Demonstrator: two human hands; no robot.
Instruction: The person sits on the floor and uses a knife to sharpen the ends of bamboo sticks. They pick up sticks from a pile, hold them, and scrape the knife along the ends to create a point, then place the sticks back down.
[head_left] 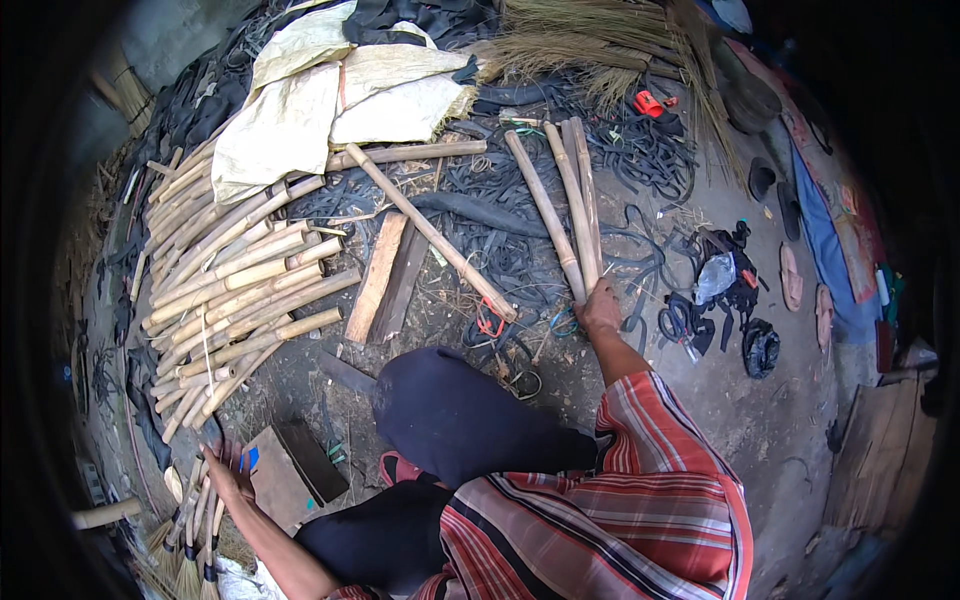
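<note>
**A:** Starting closest to the body: the left hand is down at the lower left of the floor, fingers spread apart and resting on a bundle of thin sticks with brushy ends. Looks like a loose touch, not a real grip. A small cardboard box sits just beside that hand.

**B:** And the other one?

**A:** The right hand reaches out toward the middle of the floor, fingers closed around the near ends of a few bamboo poles. The poles fan away from the hand toward the far side, so the hand has only their bottom tips and the rest lies on the ground among black rubber strips.

**B:** How far along would you say?

**A:** Early-ish, my guess. Only a handful of poles are in hand, while a big stack of bamboo lies well apart on the left side, apparently untouched. One long pole lies loose across the middle, next to two wooden planks.

**B:** Anything further back?

**A:** Pale woven sacks at the far edge, and dry broom grass toward the far right corner. Sandals off to the right.
</note>
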